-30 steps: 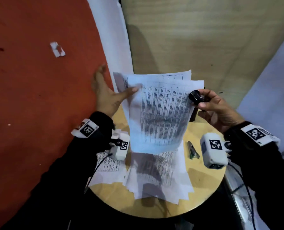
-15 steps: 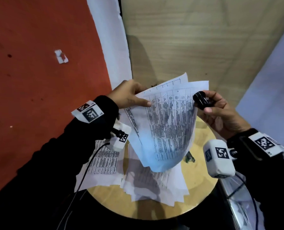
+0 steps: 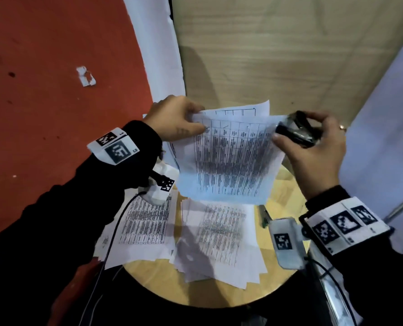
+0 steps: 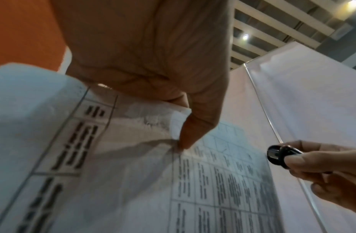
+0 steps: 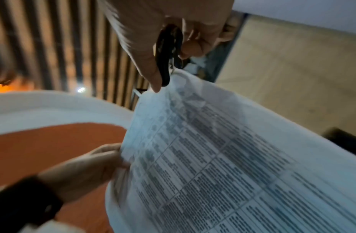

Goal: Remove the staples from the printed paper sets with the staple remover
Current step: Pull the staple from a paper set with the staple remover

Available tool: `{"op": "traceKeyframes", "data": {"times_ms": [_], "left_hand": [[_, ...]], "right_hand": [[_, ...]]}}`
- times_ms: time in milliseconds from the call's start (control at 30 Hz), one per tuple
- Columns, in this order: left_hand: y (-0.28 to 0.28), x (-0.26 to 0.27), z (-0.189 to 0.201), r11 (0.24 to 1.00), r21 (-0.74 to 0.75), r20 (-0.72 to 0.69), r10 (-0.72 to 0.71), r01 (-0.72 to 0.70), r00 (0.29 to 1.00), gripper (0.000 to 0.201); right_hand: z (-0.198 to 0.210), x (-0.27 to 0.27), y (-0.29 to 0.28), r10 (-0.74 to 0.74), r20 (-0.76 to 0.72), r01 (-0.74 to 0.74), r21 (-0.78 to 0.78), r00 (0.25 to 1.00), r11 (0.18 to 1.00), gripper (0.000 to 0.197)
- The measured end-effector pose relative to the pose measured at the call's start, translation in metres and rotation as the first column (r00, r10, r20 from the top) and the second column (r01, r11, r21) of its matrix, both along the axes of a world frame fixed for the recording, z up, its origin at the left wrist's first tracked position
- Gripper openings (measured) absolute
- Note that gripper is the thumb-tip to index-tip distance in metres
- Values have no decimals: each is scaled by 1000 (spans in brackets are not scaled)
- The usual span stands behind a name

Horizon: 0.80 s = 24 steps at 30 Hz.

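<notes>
Both hands hover above the tabletop point(image 3: 280, 276): the left hand point(image 3: 174, 121) pinches the paper set point(image 3: 231, 158) by its top left corner, while the right hand point(image 3: 313, 147) clasps the staple remover point(image 3: 294, 130) against the opposite top corner, nearer any staple there, though none shows.

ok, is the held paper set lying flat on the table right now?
No. In the head view the left hand pinches the paper set at its top corner, lifted above the round table.
</notes>
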State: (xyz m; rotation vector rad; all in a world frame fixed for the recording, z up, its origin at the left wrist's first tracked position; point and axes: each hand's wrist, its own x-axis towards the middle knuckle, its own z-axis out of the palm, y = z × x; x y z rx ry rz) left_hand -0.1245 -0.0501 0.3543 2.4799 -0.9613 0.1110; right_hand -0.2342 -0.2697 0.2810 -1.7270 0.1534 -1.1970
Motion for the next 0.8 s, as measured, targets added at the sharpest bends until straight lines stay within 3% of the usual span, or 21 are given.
{"op": "traceKeyframes", "data": {"times_ms": [67, 133, 167, 200, 367, 600, 700, 800], "left_hand": [[4, -6, 5, 998, -32, -62, -46, 44, 997, 27], [6, -11, 11, 992, -24, -111, -125, 123, 986, 18], [8, -13, 14, 986, -20, -139, -164, 163, 977, 8], [9, -15, 16, 981, -24, -166, -192, 191, 967, 11], [10, -24, 23, 973, -68, -291, -231, 220, 929, 10], [4, -31, 27, 982, -39, -318, -189, 186, 929, 53], [1, -33, 29, 980, -38, -321, -198, 196, 926, 53], [-1, -34, 30, 982, -21, -306, -187, 190, 934, 41]], "right_hand": [[8, -1, 17, 53, 9, -49, -264, 999, 963, 44], [15, -3, 39, 105, -5, -94, -497, 994, 862, 43], [15, -2, 47, 124, -12, -110, -561, 992, 820, 43], [16, -2, 54, 148, -22, -131, -596, 989, 792, 43], [20, 2, 66, 203, -46, -187, -622, 978, 761, 39], [27, -2, 64, 234, -63, -206, -722, 970, 660, 39], [31, -2, 63, 247, -55, -202, -756, 968, 623, 36], [33, -2, 63, 227, -35, -167, -783, 973, 599, 36]]}}
